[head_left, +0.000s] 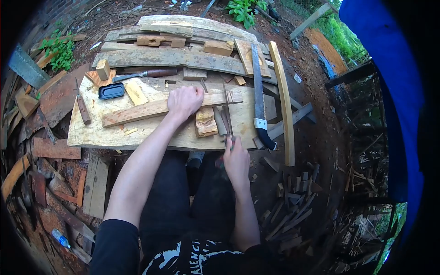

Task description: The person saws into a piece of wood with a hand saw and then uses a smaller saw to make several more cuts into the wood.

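Note:
My left hand (pixel 184 101) is closed over a long wooden strip (pixel 137 113), pressing it down on the workbench slab (pixel 160 137). The strip's right part rests across a small wood block (pixel 206 126). In my right hand (pixel 236 160), the fingers are wrapped round the blurred handle of a handsaw (pixel 228 112). Its narrow-looking blade points away from me and crosses the strip near its right end. Part of the handle is hidden by my fingers.
A second handsaw (pixel 259 101) with a black handle lies right of the slab, beside a long curved batten (pixel 283 105). A chisel (pixel 156 73), a black plastic case (pixel 111 91) and another wooden-handled tool (pixel 83 107) lie around. Offcuts (pixel 298 192) litter the ground.

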`<control>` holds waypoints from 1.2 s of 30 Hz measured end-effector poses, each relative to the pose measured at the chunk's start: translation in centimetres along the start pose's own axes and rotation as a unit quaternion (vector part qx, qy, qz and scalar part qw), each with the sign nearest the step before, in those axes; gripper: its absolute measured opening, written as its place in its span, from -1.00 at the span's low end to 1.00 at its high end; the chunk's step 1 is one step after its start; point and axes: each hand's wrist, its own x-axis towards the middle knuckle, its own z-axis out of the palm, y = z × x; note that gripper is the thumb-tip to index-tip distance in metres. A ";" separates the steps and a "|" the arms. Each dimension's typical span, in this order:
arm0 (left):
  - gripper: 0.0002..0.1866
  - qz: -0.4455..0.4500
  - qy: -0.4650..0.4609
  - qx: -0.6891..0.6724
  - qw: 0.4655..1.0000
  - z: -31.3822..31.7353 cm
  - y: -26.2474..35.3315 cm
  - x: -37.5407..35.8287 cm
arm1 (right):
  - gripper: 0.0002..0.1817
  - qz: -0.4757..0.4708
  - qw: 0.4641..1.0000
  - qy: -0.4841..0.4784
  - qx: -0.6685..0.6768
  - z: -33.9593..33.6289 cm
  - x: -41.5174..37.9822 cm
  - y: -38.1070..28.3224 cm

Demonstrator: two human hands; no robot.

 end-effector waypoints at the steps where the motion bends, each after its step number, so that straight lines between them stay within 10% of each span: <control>1: -0.46 0.006 -0.001 0.001 1.000 0.0 0.0 0.1 | -0.65 0.019 1.000 -0.014 -0.008 -0.7 -1.5 0.1; 36: -0.48 0.003 0.005 -0.003 1.000 0.0 0.1 -0.1 | -0.63 -0.042 0.998 0.004 -0.045 -0.8 8.9 -3.6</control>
